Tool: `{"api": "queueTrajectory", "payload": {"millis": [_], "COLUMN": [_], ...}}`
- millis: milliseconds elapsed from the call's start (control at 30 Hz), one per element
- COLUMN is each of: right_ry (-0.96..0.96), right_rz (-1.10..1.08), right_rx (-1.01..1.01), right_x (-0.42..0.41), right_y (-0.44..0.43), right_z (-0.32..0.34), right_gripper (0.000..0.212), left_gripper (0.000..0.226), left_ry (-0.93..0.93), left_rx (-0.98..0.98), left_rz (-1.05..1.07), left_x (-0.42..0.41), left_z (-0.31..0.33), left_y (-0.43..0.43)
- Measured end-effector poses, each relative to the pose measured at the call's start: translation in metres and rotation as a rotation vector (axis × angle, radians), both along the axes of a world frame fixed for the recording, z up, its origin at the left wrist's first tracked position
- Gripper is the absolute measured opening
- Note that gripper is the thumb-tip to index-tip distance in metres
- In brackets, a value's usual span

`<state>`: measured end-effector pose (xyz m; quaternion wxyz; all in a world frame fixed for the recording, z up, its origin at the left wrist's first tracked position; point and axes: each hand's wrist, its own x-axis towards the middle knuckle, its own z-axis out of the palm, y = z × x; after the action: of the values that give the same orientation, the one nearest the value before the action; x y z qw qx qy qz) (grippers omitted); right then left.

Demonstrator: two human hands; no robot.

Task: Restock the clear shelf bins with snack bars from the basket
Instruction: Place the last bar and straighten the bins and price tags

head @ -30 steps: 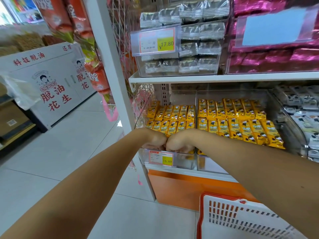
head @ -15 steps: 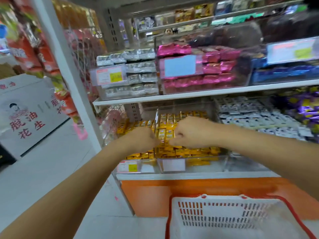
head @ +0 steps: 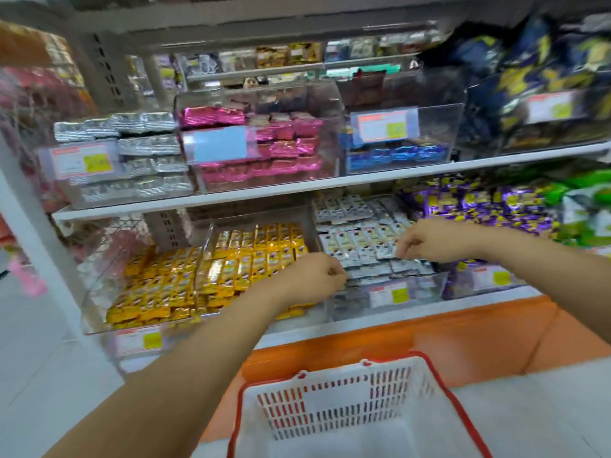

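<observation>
Shifted right from the yellow bars (head: 258, 256), left grip (head: 307, 279) and right grip (head: 426, 241) curl over the silver-bar bin (head: 426, 287); whether they grasp anything cannot be told.

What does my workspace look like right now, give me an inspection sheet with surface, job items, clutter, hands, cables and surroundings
Surface: white lower shelf carrying clear bins side by side.
Job's things: yellow bars bin well filled; white bars bin right of it; basket below, no bars visible inside.
Clutter: nothing seen.
Grippers: left hand curled at the divide between those bins; right hand curled over the white bars bin; blur hides any hold.
Cables: nothing seen.
Surroundings: silver packs, pink packs and blue packs on the upper shelf; purple packs at right; orange base panel below.
</observation>
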<state>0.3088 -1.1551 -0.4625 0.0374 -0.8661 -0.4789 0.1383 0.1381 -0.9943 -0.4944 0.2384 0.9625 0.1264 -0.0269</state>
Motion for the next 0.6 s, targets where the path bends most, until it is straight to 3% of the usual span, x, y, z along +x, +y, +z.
{"api": "queueTrajectory", "payload": {"millis": [200, 300, 467, 600], "right_ry": [0.187, 0.253, 0.309, 0.364], "right_rz": [-0.032, -0.07, -0.082, -0.058], "right_rx": [0.027, 0.006, -0.147, -0.181], "right_x": [0.013, 0.01, 0.022, 0.023], "right_y": [0.021, 0.04, 0.061, 0.067], "right_z": [-0.045, -0.059, -0.071, -0.083], "right_gripper": [0.031, 0.03, 0.027, 0.034], "left_gripper": [0.031, 0.031, 0.027, 0.031], "left_ry": [0.186, 0.235, 0.512, 0.712], "left_rx": [-0.035, 0.054, -0.056, 0.106], "left_rz": [0.091, 0.119, 0.033, -0.079], "left_x": [0.061, 0.081, 0.104, 0.114], "left_z": [-0.031, -0.038, -0.04, -0.043], "left_y": [-0.012, -0.012, -0.006, -0.008]}}
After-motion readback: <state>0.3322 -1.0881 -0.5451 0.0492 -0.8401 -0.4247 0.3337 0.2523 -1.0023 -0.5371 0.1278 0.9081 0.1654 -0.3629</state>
